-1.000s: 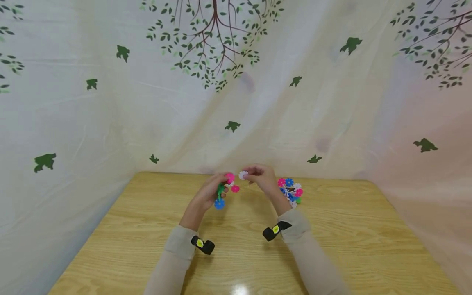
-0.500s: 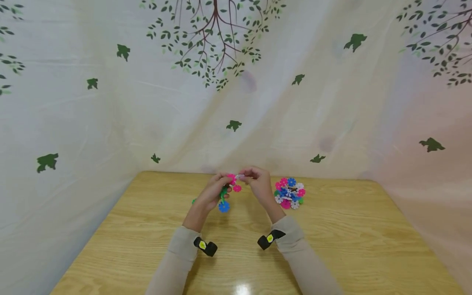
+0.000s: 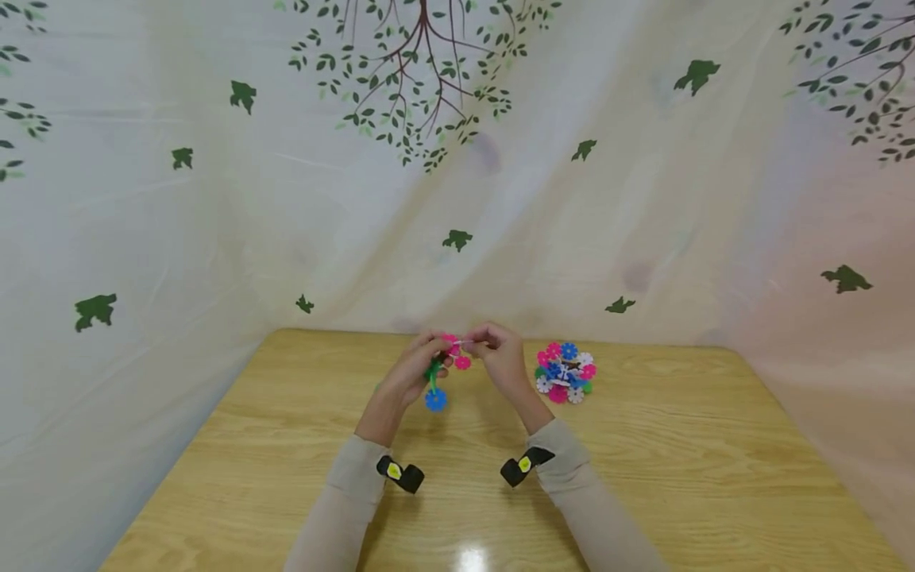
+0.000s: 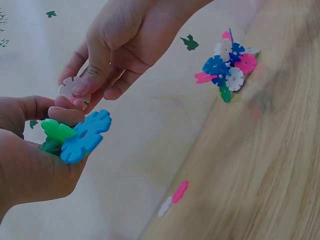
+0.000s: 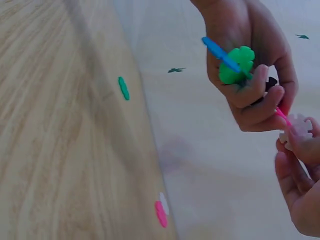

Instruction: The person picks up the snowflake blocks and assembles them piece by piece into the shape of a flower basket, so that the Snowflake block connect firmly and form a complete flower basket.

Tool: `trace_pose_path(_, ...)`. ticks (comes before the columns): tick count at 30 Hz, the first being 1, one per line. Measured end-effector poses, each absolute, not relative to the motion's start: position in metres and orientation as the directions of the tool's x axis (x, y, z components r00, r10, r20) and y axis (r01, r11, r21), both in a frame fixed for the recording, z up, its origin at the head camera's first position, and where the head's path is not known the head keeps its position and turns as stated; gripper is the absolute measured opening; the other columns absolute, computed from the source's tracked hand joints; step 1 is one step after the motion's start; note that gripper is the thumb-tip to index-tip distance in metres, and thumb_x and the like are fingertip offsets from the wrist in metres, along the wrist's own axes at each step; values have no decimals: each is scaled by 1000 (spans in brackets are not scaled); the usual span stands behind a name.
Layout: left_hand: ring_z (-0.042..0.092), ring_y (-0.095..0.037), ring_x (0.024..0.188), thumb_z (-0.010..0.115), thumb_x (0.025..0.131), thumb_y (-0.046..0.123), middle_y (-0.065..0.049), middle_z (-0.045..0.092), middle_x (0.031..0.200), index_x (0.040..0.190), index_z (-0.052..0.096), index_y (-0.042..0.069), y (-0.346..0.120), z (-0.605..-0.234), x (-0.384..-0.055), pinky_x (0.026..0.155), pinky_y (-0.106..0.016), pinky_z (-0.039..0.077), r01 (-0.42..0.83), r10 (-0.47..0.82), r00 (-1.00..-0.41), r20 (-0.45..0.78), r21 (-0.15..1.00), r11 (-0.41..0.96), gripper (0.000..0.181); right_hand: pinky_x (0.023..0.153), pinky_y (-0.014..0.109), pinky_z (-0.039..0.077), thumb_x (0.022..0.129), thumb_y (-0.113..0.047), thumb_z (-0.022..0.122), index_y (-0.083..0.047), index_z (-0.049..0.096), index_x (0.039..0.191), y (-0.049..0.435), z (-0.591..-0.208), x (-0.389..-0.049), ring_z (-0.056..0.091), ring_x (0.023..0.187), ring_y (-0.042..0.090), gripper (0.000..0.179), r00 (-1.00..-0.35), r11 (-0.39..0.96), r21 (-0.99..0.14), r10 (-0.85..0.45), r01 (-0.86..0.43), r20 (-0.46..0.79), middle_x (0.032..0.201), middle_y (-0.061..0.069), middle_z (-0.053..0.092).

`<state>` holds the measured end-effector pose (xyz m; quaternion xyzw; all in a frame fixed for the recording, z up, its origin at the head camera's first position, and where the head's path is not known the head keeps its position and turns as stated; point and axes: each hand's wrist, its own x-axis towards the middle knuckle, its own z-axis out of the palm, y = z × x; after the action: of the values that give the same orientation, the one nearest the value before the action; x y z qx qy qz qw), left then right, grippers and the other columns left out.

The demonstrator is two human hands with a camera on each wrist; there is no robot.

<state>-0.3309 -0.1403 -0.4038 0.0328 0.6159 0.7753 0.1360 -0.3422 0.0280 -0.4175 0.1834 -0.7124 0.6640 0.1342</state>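
My left hand (image 3: 409,373) grips a small chain of interlocking snowflake discs. A blue disc (image 4: 86,137) and a green disc (image 5: 240,65) stick out of its palm side. At its fingertips shows the edge of a pink disc (image 5: 283,116). My right hand (image 3: 503,361) pinches a white snowflake disc (image 4: 67,90) between thumb and fingers. That white disc meets the pink one edge to edge, the two set at an angle. Both hands are raised over the far part of the table, fingertips nearly together. The left fingers hide most of the chain's middle.
A built cluster of pink, blue, white and green discs (image 3: 554,371) stands on the wooden table (image 3: 679,453) to the right. Close to the far edge lie a loose pink disc (image 4: 180,191) and a white one (image 4: 165,206). A green disc (image 5: 123,88) lies farther left.
My right hand has brought the white disc leftward to the pink disc at my left fingertips and turned it edge-on. The right forearm shifted left, uncovering the cluster.
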Motion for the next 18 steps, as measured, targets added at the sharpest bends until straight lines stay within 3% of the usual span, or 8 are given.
trace_pose_path(5,48,-8,73,49,107,15,2,51,86,102,56,12,-147,-400,-333,59,-17,41,-182,223,-966,-133,959,-217,9,85,25,59,93,-1,71,2,69,121,34,-414,-347,69,106,28,29,-911,126,-915,-214,-383,352,115,26,70)
trace_pose_path(8,46,-8,74,49,108,19,2,51,88,104,55,11,-151,-399,-334,59,-16,41,-181,223,-966,-132,959,-219,10,83,29,59,92,-1,72,3,68,123,37,-419,-357,68,103,34,32,-937,214,-926,-233,-310,260,114,28,69)
trace_pose_path(13,47,-5,73,52,107,20,2,58,99,116,55,6,-157,-398,-336,56,-14,41,-185,232,-964,-132,956,-227,17,81,38,60,91,-4,74,7,69,119,41,-436,-378,69,97,32,31,-937,419,-869,-326,-265,128,108,26,72)
trace_pose_path(18,50,-4,72,56,105,17,3,64,104,130,54,0,-160,-399,-336,56,-12,42,-200,209,-966,-153,953,-226,30,75,31,56,87,-6,80,8,68,120,45,-453,-395,69,93,28,38,-899,525,-799,-436,-293,44,102,24,72)
